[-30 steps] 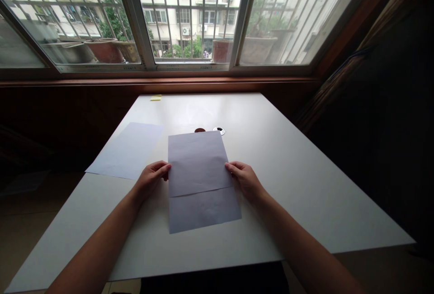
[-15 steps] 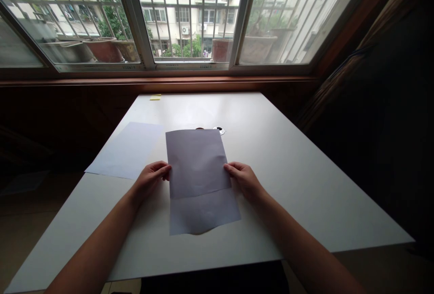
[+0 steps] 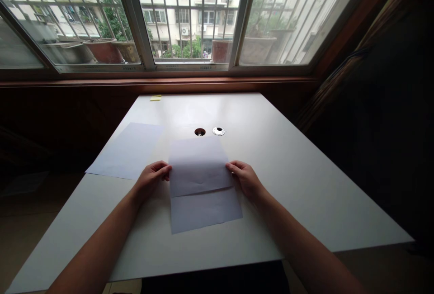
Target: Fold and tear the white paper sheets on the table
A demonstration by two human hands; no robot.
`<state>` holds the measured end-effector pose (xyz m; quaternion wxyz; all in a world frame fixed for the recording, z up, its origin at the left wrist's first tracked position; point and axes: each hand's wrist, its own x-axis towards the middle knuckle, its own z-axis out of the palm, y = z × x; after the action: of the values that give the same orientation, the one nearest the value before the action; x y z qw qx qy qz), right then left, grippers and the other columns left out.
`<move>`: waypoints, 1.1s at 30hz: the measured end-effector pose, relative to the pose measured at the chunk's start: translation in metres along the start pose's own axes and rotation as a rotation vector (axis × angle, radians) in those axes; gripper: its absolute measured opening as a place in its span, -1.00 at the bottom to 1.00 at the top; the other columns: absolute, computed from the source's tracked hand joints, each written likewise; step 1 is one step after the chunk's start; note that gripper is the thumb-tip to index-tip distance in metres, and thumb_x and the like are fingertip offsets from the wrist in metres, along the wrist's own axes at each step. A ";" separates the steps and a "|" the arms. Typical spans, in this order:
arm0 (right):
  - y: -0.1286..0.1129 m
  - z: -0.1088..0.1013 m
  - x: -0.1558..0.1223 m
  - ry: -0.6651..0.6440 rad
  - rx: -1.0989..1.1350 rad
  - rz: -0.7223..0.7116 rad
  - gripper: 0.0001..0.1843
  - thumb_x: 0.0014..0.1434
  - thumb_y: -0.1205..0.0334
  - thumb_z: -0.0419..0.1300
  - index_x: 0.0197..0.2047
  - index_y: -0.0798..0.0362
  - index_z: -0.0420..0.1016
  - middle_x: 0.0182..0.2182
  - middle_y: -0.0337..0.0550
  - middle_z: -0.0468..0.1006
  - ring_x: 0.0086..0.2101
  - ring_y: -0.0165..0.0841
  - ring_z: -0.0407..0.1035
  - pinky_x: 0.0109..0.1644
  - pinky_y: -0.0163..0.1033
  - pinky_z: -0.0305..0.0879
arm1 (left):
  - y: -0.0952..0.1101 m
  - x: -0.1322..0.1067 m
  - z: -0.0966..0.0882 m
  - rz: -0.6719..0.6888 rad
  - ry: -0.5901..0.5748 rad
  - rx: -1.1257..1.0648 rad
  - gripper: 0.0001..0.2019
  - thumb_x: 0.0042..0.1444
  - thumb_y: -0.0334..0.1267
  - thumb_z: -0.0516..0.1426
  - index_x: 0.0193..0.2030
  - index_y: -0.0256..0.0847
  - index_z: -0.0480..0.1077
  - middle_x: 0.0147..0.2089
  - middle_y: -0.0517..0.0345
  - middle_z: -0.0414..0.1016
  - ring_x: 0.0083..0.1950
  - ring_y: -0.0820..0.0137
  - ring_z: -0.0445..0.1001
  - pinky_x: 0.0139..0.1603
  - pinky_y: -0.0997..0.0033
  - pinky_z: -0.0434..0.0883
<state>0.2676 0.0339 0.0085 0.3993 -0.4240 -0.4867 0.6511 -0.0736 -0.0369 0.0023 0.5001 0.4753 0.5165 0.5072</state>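
A sheet of paper [image 3: 200, 163] with a crease across its lower part is held between my two hands above the white table. My left hand [image 3: 153, 176] pinches its left edge between thumb and fingers. On the opposite edge, my right hand [image 3: 244, 177] has the same kind of pinch. The upper part of the sheet looks lighter, and the part below the crease is greyer. Another flat sheet of paper [image 3: 127, 149] lies on the table to the left, beyond my left hand.
The white table [image 3: 298, 194] reaches to a wooden ledge under a barred window. Near its middle are a round hole [image 3: 200, 132] and a silver ring-shaped cover [image 3: 219, 131]. Yellow slips [image 3: 155, 97] lie at the far left edge. A dark curtain [image 3: 356, 59] hangs at right.
The far edge of the held sheet has tipped down and toward me, uncovering the round hole and the whole silver cover. The sheet's upper part looks brighter. Both hands have barely moved.
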 end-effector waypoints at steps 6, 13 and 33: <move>-0.014 -0.002 0.002 0.103 -0.175 -0.251 -0.66 0.15 -0.08 0.29 -0.33 0.06 0.56 -0.44 -0.24 0.49 -0.39 -0.37 0.30 -0.29 -0.28 0.20 | 0.000 0.000 0.000 0.015 0.052 -0.050 -0.68 0.14 -0.03 0.27 -0.15 -0.27 0.54 -0.33 0.07 0.51 -0.36 0.43 0.43 -0.32 0.49 0.36; -0.085 0.004 -0.011 0.428 -0.656 -0.936 -0.86 0.29 0.17 0.19 -0.27 0.04 0.50 -0.21 -0.11 0.52 -0.23 -0.30 0.42 -0.18 -0.21 0.36 | 0.007 -0.002 0.005 0.074 0.106 -0.152 -0.57 0.15 -0.08 0.27 0.12 -0.19 0.43 -0.18 0.08 0.49 -0.30 0.47 0.43 -0.29 0.51 0.36; -0.012 0.028 -0.017 -0.270 -1.441 -1.288 -0.76 0.32 0.45 0.10 -0.03 0.07 0.53 -0.08 -0.09 0.61 -0.21 -0.30 0.42 -0.18 -0.15 0.32 | 0.021 -0.023 0.002 0.953 0.402 0.896 -0.73 0.18 -0.34 0.23 0.03 -0.08 0.48 -0.12 0.08 0.48 -0.08 0.27 0.42 0.01 0.19 0.41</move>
<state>0.2475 0.0124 0.0273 0.2647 -0.1412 -0.9484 -0.1022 -0.0705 -0.0594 0.0241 -0.1284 0.7083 0.4937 0.4879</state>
